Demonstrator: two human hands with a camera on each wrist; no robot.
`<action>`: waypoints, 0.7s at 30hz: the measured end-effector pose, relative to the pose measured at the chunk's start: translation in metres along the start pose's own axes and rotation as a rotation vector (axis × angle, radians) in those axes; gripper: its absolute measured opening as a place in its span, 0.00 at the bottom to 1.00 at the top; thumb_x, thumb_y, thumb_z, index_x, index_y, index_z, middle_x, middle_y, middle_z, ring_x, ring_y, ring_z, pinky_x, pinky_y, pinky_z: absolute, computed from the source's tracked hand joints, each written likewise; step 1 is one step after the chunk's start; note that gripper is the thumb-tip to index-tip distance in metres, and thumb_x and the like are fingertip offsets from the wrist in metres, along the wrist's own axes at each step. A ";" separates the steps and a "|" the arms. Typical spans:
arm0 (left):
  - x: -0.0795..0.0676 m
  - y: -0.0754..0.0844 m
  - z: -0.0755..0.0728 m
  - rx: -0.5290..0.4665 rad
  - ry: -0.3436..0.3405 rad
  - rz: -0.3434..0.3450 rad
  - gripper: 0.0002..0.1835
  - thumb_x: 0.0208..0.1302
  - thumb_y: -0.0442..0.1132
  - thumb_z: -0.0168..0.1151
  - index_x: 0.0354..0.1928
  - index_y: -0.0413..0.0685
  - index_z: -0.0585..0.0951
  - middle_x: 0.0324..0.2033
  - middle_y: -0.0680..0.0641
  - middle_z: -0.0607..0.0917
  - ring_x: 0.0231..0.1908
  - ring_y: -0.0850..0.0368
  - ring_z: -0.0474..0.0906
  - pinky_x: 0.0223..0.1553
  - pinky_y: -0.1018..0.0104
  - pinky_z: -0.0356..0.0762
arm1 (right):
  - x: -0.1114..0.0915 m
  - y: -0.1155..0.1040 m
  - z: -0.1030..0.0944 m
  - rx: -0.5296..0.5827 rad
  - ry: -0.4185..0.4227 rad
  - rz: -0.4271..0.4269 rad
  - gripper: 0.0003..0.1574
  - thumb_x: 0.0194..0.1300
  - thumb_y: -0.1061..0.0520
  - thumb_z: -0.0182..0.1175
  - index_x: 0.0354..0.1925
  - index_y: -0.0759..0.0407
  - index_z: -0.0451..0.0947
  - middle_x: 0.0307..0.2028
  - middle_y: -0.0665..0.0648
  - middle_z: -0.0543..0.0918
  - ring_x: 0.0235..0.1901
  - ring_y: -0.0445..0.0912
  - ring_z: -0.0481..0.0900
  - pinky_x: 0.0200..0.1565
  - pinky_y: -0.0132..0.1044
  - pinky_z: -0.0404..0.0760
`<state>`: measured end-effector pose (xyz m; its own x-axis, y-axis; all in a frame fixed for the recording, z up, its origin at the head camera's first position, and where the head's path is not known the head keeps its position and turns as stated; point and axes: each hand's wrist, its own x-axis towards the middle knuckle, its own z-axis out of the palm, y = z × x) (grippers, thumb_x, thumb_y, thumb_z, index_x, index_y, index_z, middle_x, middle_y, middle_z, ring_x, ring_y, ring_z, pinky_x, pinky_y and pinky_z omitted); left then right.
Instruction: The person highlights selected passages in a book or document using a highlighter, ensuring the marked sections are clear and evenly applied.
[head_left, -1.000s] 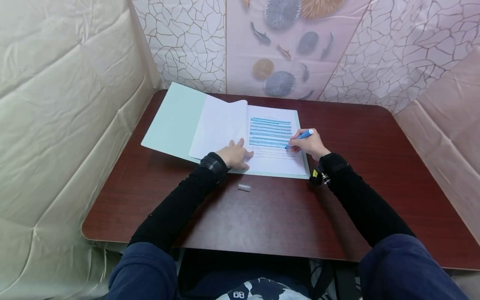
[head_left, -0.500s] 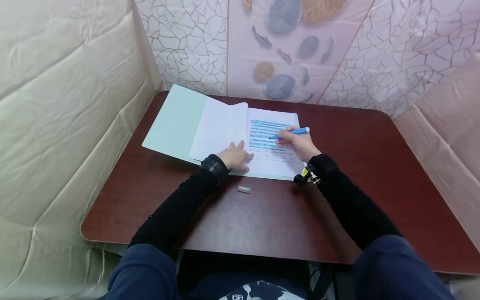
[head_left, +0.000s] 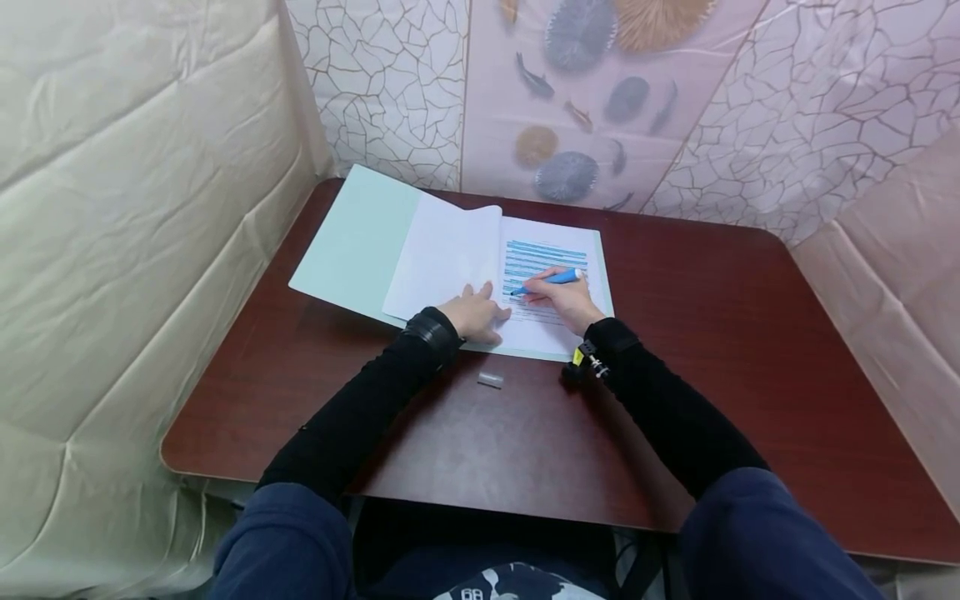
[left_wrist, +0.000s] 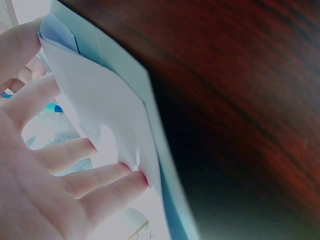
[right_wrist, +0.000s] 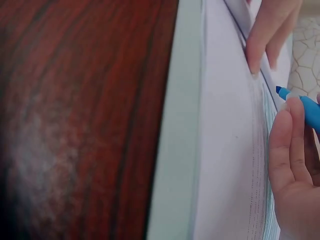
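A pale green folder [head_left: 356, 242] lies spread on the table with white sheets inside. Its right-hand page [head_left: 540, 337] carries printed lines, the upper ones covered in blue highlighter. My right hand [head_left: 570, 304] pinches a blue highlighter [head_left: 564, 277], tip pointing left near the start of a line at the page's left side. With fingers spread, my left hand [head_left: 474, 315] rests on the sheets by the fold. In the left wrist view its fingers [left_wrist: 107, 182] lie against the turned white sheet [left_wrist: 95, 95]. The right wrist view shows the highlighter's dark blue tip just off the fingertips.
A small translucent cap-like piece [head_left: 491, 380] lies on the brown table [head_left: 712, 333] in front of the folder. Quilted cloth [head_left: 112, 250] hangs at the left side, and a patterned sheet [head_left: 390, 92] covers the back.
My right hand has moved left across the page with the highlighter, from the right end of a line to the left side. The left hand stays in place on the sheets.
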<state>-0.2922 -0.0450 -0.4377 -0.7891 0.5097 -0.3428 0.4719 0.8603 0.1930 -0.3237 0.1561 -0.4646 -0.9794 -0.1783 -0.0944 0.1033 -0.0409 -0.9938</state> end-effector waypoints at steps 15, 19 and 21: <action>-0.001 0.001 -0.002 0.025 -0.003 0.013 0.34 0.64 0.55 0.60 0.71 0.63 0.65 0.76 0.36 0.47 0.71 0.27 0.48 0.69 0.39 0.55 | 0.001 0.002 0.002 -0.064 0.008 0.005 0.08 0.60 0.64 0.66 0.37 0.66 0.78 0.31 0.52 0.87 0.33 0.45 0.87 0.42 0.38 0.85; -0.001 0.001 -0.002 0.023 -0.005 0.008 0.34 0.64 0.55 0.60 0.71 0.63 0.65 0.76 0.36 0.46 0.71 0.27 0.47 0.69 0.39 0.55 | 0.002 0.003 0.003 -0.086 0.021 0.000 0.06 0.59 0.65 0.66 0.35 0.65 0.78 0.30 0.52 0.87 0.32 0.45 0.88 0.40 0.37 0.85; -0.001 0.001 -0.001 0.025 -0.004 0.009 0.34 0.64 0.55 0.60 0.71 0.63 0.65 0.76 0.36 0.46 0.71 0.27 0.47 0.69 0.39 0.55 | 0.002 0.003 0.004 -0.112 0.031 0.000 0.06 0.58 0.65 0.67 0.34 0.64 0.79 0.30 0.51 0.87 0.31 0.44 0.87 0.39 0.36 0.85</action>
<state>-0.2913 -0.0443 -0.4358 -0.7829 0.5177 -0.3449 0.4890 0.8549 0.1732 -0.3250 0.1517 -0.4677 -0.9846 -0.1473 -0.0945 0.0851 0.0691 -0.9940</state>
